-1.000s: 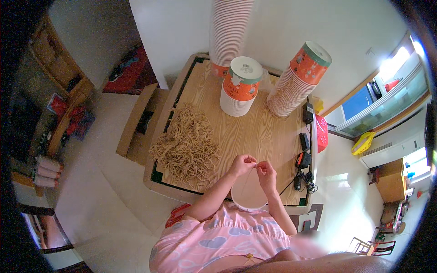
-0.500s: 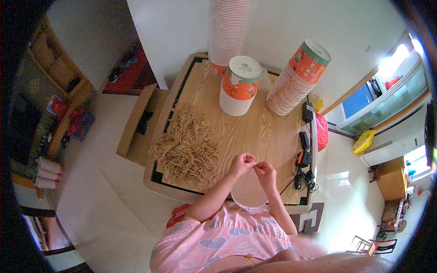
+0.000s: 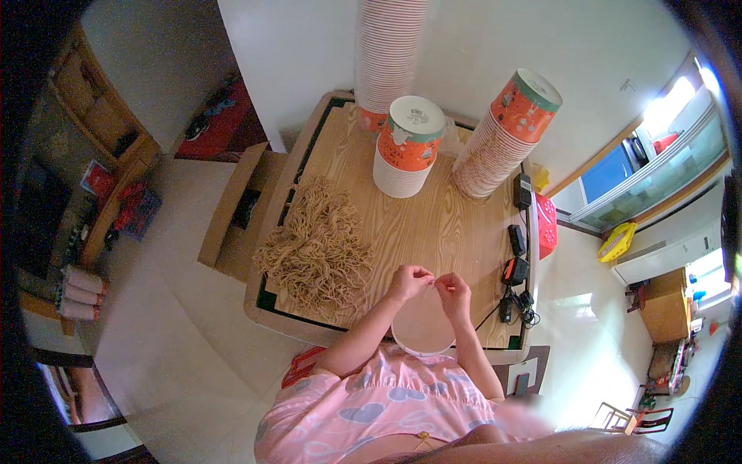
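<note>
My left hand (image 3: 413, 281) and my right hand (image 3: 454, 293) meet at the near side of the table, both closed in a pinch with their fingertips close together. What they pinch is too small to make out. Under them an open, pale paper bucket (image 3: 423, 329) stands against my front, its white rim facing up. To the left a tangled heap of tan strings (image 3: 318, 251) lies on the tabletop. Beyond my hands is a short stack of upside-down orange and white paper buckets (image 3: 406, 158).
A taller bucket stack (image 3: 502, 139) leans at the back right, and a very tall one (image 3: 388, 62) rises by the wall. Black power adapters and cables (image 3: 514, 271) line the table's right edge. A cardboard box (image 3: 239, 216) stands open left of the wood-grain table (image 3: 410, 240).
My hands have shifted very slightly at the same place, still pinching above the bucket. The strings and stacks have stayed where they were.
</note>
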Available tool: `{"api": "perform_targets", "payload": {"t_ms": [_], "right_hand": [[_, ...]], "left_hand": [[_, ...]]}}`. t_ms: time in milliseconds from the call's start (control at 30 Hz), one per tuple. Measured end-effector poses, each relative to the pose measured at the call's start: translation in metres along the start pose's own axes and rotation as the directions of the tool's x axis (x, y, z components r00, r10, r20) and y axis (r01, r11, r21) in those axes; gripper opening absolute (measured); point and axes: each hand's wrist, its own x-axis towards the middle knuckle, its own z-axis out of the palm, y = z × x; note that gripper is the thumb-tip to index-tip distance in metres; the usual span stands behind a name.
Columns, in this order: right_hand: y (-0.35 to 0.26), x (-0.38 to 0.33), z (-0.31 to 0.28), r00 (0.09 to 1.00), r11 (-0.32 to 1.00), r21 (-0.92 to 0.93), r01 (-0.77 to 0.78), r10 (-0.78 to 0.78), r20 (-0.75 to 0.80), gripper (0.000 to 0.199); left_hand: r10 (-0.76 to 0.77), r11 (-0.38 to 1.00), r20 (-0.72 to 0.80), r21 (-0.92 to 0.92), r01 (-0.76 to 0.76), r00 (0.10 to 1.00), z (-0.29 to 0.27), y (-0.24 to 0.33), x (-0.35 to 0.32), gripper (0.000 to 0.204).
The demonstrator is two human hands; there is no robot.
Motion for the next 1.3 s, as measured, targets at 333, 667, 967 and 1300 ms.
{"api": "perform_targets", "payload": {"t_ms": [333,667,967,1300], "right_hand": [[0.006,0.004,-0.003,0.999,0.994,0.109,0.01,-0.014,0.031,0.004],[-0.001,0.002,-0.004,0.999,0.995,-0.092,0.032,-0.029,0.037,0.006],[-0.002,0.0,-0.002,0.997,0.998,-0.041,0.057,-0.054,0.059,0.005],[-0.002,0.0,-0.003,0.994,0.998,0.0,0.07,-0.07,0.079,0.006]], "left_hand": [[-0.023,1.0,0.02,-0.005,0.024,1.0,0.003,0.009,0.003,0.009],[-0.033,0.997,0.052,-0.067,0.036,0.998,0.0,0.005,0.004,0.009],[-0.026,1.0,0.066,-0.009,0.027,0.997,-0.004,-0.01,0.005,0.01],[-0.052,0.999,0.037,-0.008,0.053,0.998,-0.003,0.003,0.001,0.009]]}}
